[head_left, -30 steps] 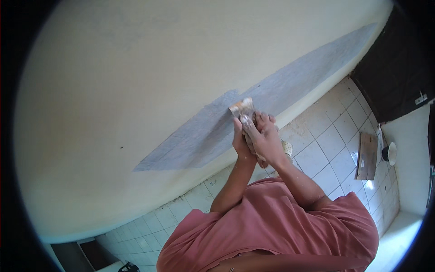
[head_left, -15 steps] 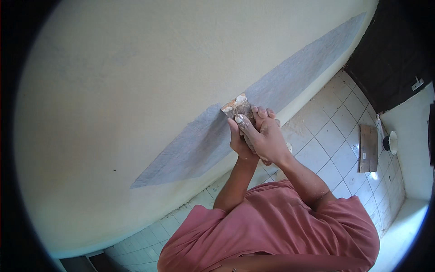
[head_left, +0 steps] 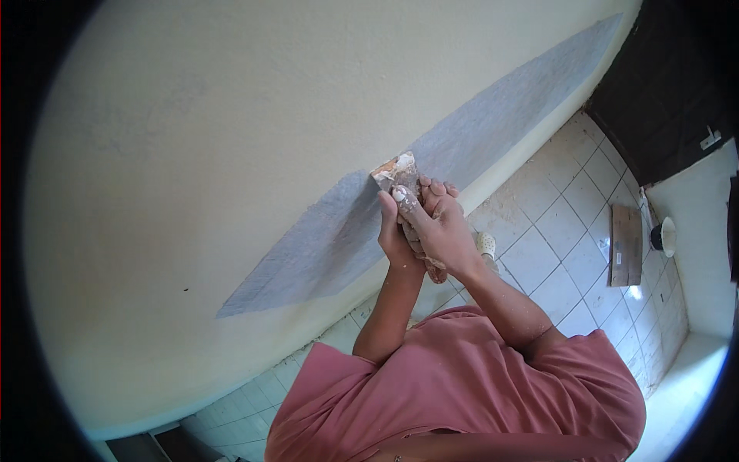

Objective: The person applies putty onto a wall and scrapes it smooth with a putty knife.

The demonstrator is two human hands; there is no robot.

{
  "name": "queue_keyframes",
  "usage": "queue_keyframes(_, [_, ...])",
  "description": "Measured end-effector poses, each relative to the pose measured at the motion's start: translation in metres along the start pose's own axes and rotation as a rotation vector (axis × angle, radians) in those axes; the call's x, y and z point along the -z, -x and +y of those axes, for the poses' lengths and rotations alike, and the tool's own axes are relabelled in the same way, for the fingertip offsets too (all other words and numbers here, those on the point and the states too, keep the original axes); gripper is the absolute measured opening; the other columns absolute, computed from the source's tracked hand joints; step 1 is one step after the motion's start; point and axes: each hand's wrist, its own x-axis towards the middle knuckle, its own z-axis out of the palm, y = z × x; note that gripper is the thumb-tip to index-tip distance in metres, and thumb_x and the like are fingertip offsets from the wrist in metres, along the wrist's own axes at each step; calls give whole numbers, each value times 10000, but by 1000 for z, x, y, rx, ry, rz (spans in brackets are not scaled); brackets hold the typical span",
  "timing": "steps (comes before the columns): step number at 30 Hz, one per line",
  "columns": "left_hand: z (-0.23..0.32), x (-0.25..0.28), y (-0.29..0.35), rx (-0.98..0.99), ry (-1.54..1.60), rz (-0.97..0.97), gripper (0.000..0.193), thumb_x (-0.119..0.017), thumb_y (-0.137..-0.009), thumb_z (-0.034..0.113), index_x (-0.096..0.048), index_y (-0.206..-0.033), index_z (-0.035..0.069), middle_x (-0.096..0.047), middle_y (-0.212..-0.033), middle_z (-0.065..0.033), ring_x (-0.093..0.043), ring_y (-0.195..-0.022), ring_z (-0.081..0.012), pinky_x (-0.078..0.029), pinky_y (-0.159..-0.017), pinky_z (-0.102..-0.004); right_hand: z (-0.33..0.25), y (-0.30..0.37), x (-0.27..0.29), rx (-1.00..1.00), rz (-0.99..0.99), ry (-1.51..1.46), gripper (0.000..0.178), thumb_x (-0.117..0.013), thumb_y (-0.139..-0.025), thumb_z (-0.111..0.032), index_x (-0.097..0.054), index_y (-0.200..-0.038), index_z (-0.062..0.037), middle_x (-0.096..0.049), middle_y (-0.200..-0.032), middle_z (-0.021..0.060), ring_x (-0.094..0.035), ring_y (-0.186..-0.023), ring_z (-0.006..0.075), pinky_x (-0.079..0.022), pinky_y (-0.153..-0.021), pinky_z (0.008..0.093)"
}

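Note:
A putty knife [head_left: 410, 179] is pressed with its blade to the wall, over the upper edge of a long grey strip [head_left: 508, 100]. Dried white and orange-brown plaster crusts the blade. My right hand [head_left: 445, 231] grips the knife from above, its thumb lying along the tool and its fingers curled over the far side. Beneath and to the left, my left hand [head_left: 396, 231] is closed around the same tool with its thumb raised beside the blade. The brown handle end sticks out below both hands. White dust and plaster cover the fingers; part of the handle is hidden.
The cream wall [head_left: 200, 154] fills the left and top. White floor tiles [head_left: 531, 254] lie below it. At right are a flat brown board [head_left: 626, 246], a black and white bucket [head_left: 663, 237] and a dark door [head_left: 662, 85]. A pale clog [head_left: 486, 244] shows beside my right forearm.
Both hands and the putty knife have shifted slightly up and left. More of the handle end and the pale clog now show. The grip looks the same.

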Motion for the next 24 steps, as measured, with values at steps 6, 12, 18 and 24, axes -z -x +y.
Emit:
queue_keyframes(6, [16,8,26,160,-405,370,444,-396,-904,450,-497,-975,23,-550,-870,-106,-548,-852,-239,-441,-797,-346,34,10,-33,-290,111,-772,242,-517,-868,-260,-514,-890,-19,-475,-725,8,-484,-657,82,-418,-569,221])
queue_keyframes(12, [49,-9,34,204,-356,311,395,-407,-912,410,-497,-937,26,-552,-826,-95,-561,-828,-231,-463,-760,-341,15,18,-58,-284,65,-1014,222,-515,-868,-264,-523,-910,-47,-476,-782,9,-496,-727,99,-424,-651,234])
queue_keyframes(18, [70,-50,34,426,-279,400,374,-394,-917,402,-485,-919,40,-563,-862,-113,-560,-891,-250,-456,-804,-367,-1,18,-74,-192,147,-1127,205,-506,-868,-267,-517,-844,-64,-477,-716,6,-494,-622,89,-410,-535,218])
queue_keyframes(24, [71,-37,18,357,-321,233,298,-470,-901,334,-495,-865,39,-543,-794,-86,-562,-736,-187,-483,-748,-337,-35,29,-59,-369,157,-1061,216,-495,-867,-274,-478,-745,-96,-414,-565,-34,-369,-405,50,-300,-352,201])
